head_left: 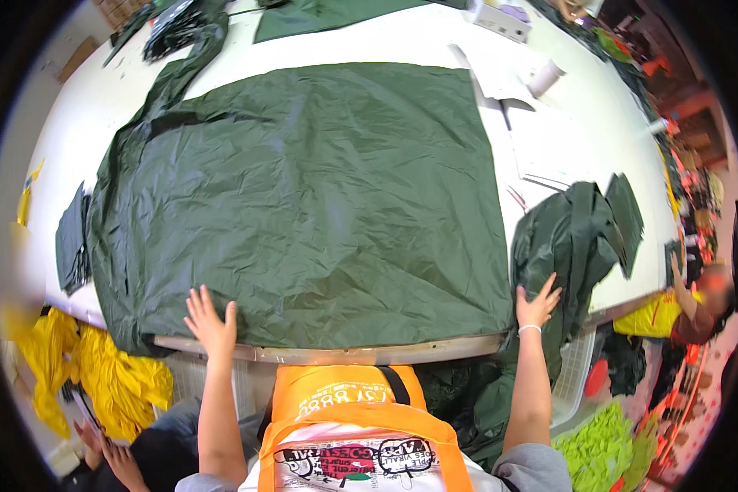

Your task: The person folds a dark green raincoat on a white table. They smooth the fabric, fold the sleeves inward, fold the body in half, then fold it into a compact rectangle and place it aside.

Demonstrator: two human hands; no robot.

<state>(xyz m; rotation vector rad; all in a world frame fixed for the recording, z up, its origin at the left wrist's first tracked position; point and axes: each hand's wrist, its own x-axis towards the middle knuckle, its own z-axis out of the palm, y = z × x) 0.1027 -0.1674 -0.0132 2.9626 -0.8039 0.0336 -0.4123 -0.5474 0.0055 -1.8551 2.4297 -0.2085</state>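
A broad sheet of dark green, slightly shiny fabric lies spread over the white table, creased in many places. My left hand rests on its near edge, left of the middle, fingers stretched and spread. At the right, my right hand touches a bunched pile of the same green fabric, beside the sheet's right edge. Its fingers are apart too, and neither hand grips anything. A light band circles my right wrist.
Folded green pieces lie at the table's left. Farther right are a white roll, papers and a small box. Yellow fabric hangs at lower left, near another person's hands. A white crate stands below the right edge.
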